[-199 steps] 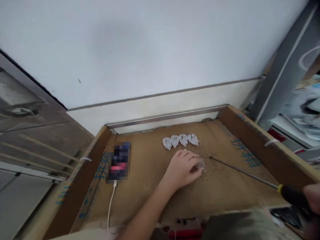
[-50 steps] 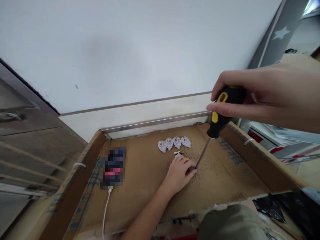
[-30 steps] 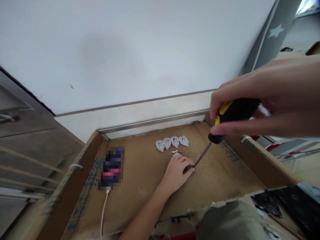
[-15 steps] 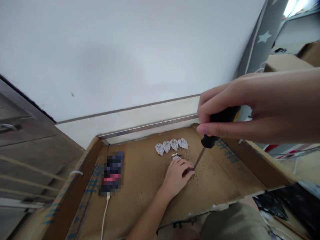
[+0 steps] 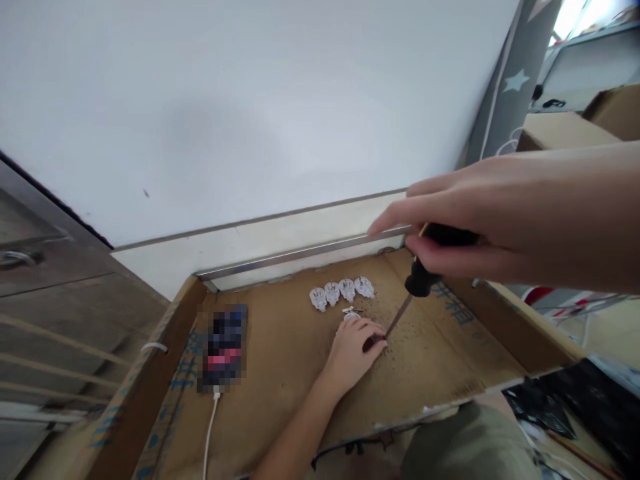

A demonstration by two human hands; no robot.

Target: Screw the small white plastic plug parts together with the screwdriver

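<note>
My right hand [image 5: 450, 227] grips a screwdriver [image 5: 424, 279] by its black and yellow handle, with the index finger stretched forward off it. The metal shaft slants down and left, its tip beside the thumb of my left hand [image 5: 350, 350]. That left hand is closed low over the cardboard, thumb towards fingertips. What it pinches is mostly hidden; a dark patch shows between thumb and fingers. Just beyond its knuckles a white plug part [image 5: 351, 316] peeks out, with a small brass-coloured metal piece [image 5: 352, 309] behind it. Farther back stand several clear-white plug parts [image 5: 347, 289] in a row, pins up.
All this lies in a shallow cardboard tray [image 5: 280, 393] with raised sides. A blurred-out phone [image 5: 223, 347] with a white cable [image 5: 209, 427] lies at the left. Dark specks dot the cardboard near my hands. A white panel [image 5: 250, 133] rises behind the tray.
My right index finger has uncurled from the screwdriver handle and now points forward. My left hand and the plug parts stay as they were; the view has shifted slightly.
</note>
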